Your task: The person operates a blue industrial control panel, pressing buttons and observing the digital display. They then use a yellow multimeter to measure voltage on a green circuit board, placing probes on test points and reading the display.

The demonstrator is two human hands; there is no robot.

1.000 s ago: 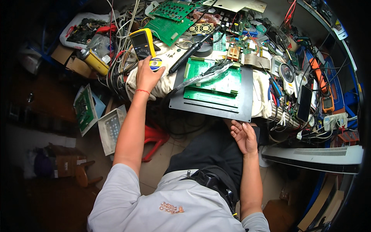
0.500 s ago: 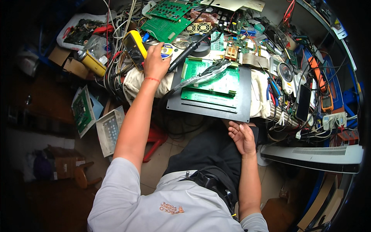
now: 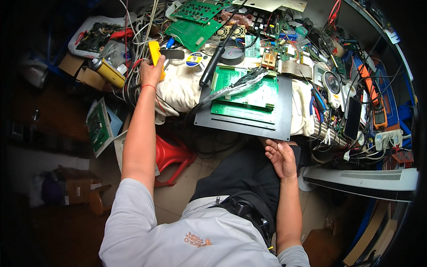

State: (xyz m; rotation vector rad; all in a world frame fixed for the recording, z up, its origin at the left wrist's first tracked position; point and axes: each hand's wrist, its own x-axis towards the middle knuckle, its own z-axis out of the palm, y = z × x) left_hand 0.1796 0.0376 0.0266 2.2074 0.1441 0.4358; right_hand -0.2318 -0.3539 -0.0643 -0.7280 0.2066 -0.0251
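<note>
My left hand point(image 3: 151, 73) is closed round a yellow multimeter point(image 3: 155, 53) at the left of the bench, which is tipped on edge. A dark flap sticks out to its right; its face is hidden. Right of it stand a solder spool point(image 3: 194, 59) and a black stick-shaped tool with a cable point(image 3: 214, 62). A green circuit board point(image 3: 242, 91) with a bundle of wires over it lies on a dark flat panel point(image 3: 249, 128). Just below the panel's near edge my right hand point(image 3: 281, 159) rests palm up, fingers loosely bent and apart, holding nothing.
Circuit boards point(image 3: 195, 31) and cables crowd the back of the bench. At the right lie an orange clamp meter point(image 3: 379, 116) and a black phone point(image 3: 352, 118). A yellow can point(image 3: 109, 73) lies at the left. Below stands a red stool point(image 3: 171, 155).
My left hand has moved left from beside the solder spool and taken hold of the multimeter, which has turned on edge. The black tool leans more upright. My right hand has hardly moved.
</note>
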